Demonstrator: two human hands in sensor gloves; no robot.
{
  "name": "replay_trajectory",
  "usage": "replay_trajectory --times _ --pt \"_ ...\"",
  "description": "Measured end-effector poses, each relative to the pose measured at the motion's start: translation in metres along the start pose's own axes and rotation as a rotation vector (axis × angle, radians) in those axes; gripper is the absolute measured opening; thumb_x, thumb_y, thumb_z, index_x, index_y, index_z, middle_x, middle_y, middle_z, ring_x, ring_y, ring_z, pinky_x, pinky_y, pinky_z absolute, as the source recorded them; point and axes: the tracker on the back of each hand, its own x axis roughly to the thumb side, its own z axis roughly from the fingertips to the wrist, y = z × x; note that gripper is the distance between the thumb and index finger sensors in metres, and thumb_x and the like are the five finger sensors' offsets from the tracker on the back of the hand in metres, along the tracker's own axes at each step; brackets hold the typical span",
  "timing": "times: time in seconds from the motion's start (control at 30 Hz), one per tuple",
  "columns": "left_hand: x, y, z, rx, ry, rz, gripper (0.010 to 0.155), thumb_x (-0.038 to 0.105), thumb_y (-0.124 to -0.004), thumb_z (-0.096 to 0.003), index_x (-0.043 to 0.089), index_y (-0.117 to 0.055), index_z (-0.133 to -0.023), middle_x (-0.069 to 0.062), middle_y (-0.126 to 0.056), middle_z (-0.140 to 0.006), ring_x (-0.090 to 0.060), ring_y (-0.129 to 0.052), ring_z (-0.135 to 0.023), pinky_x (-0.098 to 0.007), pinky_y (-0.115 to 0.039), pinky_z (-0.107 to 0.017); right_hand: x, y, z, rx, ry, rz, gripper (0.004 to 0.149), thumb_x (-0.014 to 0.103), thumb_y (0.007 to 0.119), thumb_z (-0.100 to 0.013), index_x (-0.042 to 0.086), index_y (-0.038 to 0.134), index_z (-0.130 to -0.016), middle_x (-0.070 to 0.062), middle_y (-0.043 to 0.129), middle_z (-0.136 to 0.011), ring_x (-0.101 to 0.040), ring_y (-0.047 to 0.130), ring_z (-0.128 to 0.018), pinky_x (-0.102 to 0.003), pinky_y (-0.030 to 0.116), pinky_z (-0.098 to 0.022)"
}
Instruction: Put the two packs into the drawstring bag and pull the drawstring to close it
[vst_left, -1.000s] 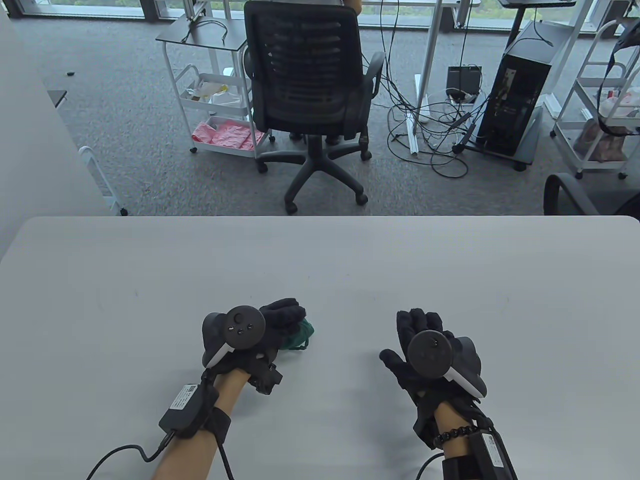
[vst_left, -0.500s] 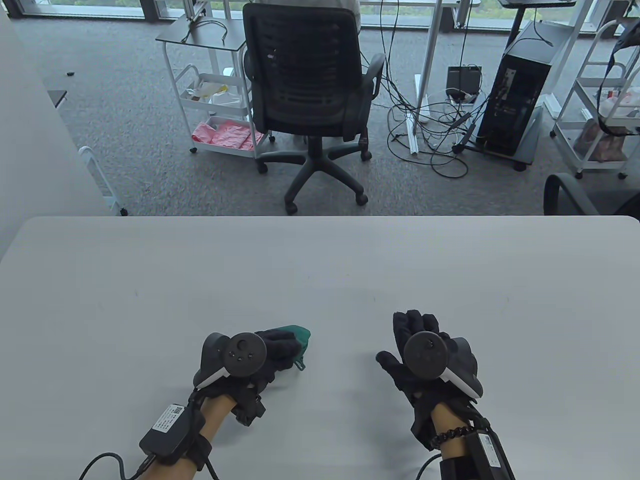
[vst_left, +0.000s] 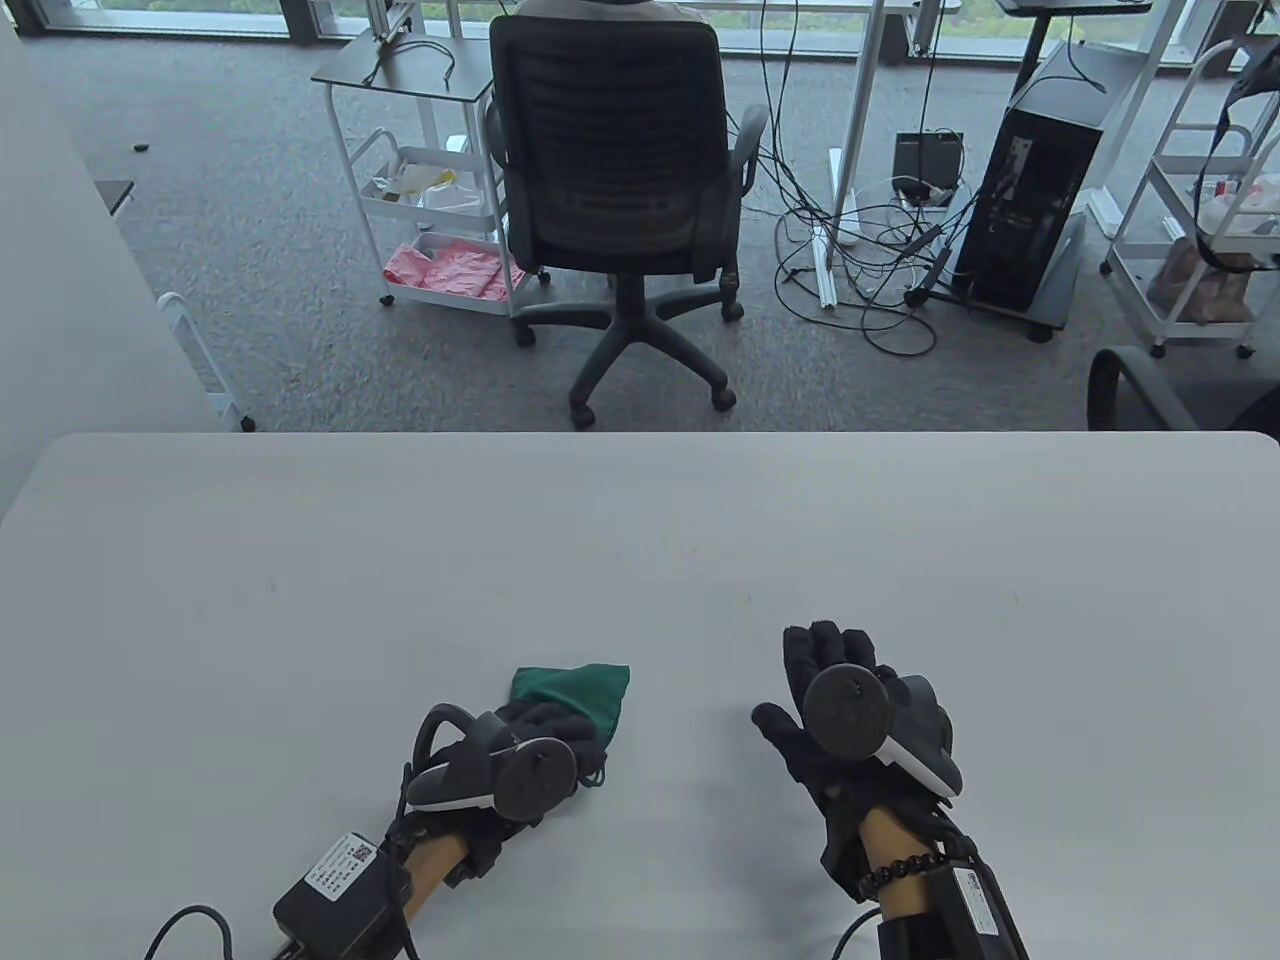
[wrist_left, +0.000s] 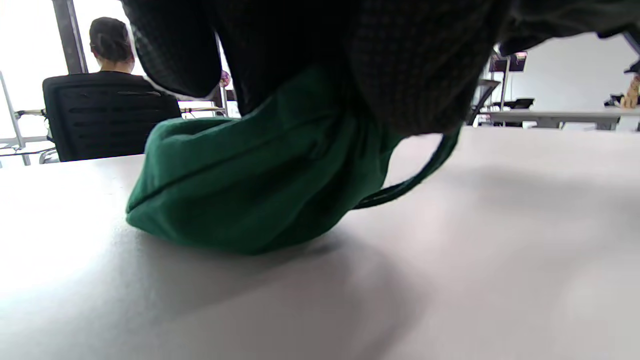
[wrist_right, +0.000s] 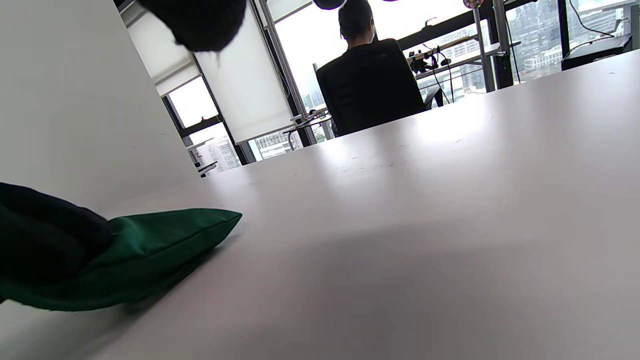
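Left hand (vst_left: 520, 745) gripping green drawstring bag (vst_left: 578, 692), bag lying on table (vst_left: 640, 520) near front edge. Right hand (vst_left: 835, 690) lying flat, fingers spread, well apart from bag.

Only the green bag (vst_left: 580, 692) under the left hand (vst_left: 535, 745) interrupts the bare table (vst_left: 640, 540).

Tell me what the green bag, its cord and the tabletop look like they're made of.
Green bag: woven cloth, matte, probably cotton; it folds and sags softly under the left hand.
Cord: same green, thin and limp, hanging in a loop; likely textile.
Table: smooth hard pale grey surface, probably laminate; the wrist views show soft window glare on it.
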Motion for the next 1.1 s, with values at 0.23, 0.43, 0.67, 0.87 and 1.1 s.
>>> replay_trajectory --times 0.23,0.43,0.67,0.87,1.1 --pt "0.004 -0.008 0.002 -0.134 -0.036 0.096 0.047 0.04 -0.088 -0.0429 0.035 -0.086 -0.089 0.005 -0.085 -0.103 -0.029 -0.086 -0.1 -0.058 -0.072 -0.073 0.001 0.001 0.0 0.002 0.002 0.004 0.08 0.045 0.066 -0.057 0.002 0.027 -0.112 -0.031 0.019 -0.113 -0.06 0.019 -0.099 -0.076 0.028 -0.067" --pt "-0.004 0.007 0.009 -0.051 0.0 0.197 0.047 0.043 -0.086 -0.0439 0.035 -0.085 -0.09 0.002 -0.087 -0.101 -0.03 -0.09 -0.097 -0.06 -0.074 -0.071 0.002 0.002 -0.001 0.008 0.0 0.015 0.08 0.046 0.066 -0.057 0.002 0.028 -0.112 -0.031 0.019 -0.113 -0.06 0.019 -0.099 -0.076 0.028 -0.067" --pt "-0.026 0.036 0.026 0.201 0.221 0.059 0.056 0.049 -0.078 -0.0469 0.031 -0.075 -0.099 -0.003 -0.081 -0.106 -0.036 -0.087 -0.098 -0.062 -0.072 -0.071 0.001 0.0 0.0 0.0 0.003 0.01 0.08 0.046 0.067 -0.057 0.002 0.028 -0.112 -0.031 0.019 -0.113 -0.059 0.018 -0.099 -0.076 0.028 -0.067" --pt "-0.069 0.04 0.045 0.138 0.473 0.001 0.077 0.056 -0.07 -0.0502 0.02 -0.044 -0.114 -0.019 -0.052 -0.118 -0.055 -0.063 -0.104 -0.07 -0.058 -0.073 0.001 -0.002 0.001 -0.017 0.003 0.017 0.081 0.047 0.067 -0.057 0.003 0.027 -0.112 -0.031 0.017 -0.113 -0.059 0.016 -0.099 -0.076 0.026 -0.066" --pt "-0.078 0.043 0.054 0.092 0.539 0.007 0.09 0.062 -0.064 -0.0517 0.015 -0.02 -0.115 -0.029 -0.025 -0.12 -0.067 -0.037 -0.105 -0.076 -0.043 -0.073 0.003 -0.008 0.007 -0.056 -0.001 0.032 0.082 0.047 0.067 -0.057 0.003 0.025 -0.112 -0.031 0.015 -0.113 -0.059 0.013 -0.098 -0.077 0.024 -0.066"
